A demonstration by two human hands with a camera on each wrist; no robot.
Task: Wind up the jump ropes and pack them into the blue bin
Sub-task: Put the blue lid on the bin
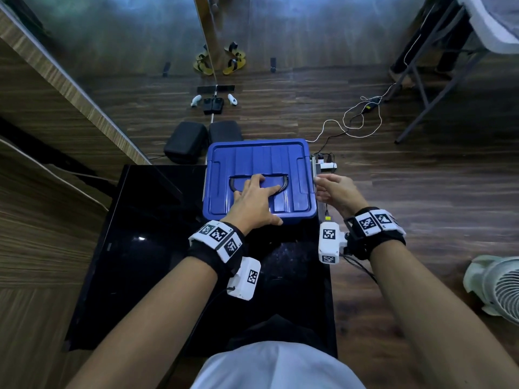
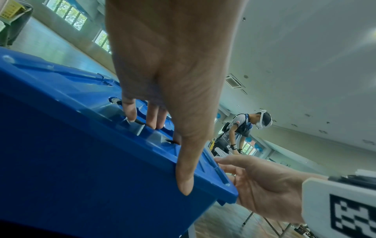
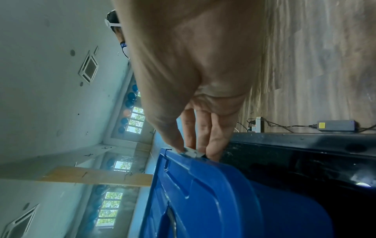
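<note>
The blue bin [image 1: 252, 158] stands on a black table with its lid on; no jump rope shows in any view. My left hand [image 1: 255, 197] lies flat on the lid, fingers spread straight over the dark recessed lid handle [image 1: 283, 182]. In the left wrist view the left hand [image 2: 173, 80] has its fingertips on the lid [image 2: 81, 80] and its thumb over the front rim. My right hand [image 1: 331, 189] is at the bin's right side. In the right wrist view its thumb and fingers [image 3: 199, 136] pinch the grey latch [image 3: 192, 153] at the lid's edge.
The black table [image 1: 140, 248] reaches toward me. Behind the bin sit two black cases [image 1: 185, 141]. A power strip [image 1: 327, 164] and cables lie on the floor at right. A fan [image 1: 497, 287] stands at the lower right. Another person [image 2: 244, 128] stands far off.
</note>
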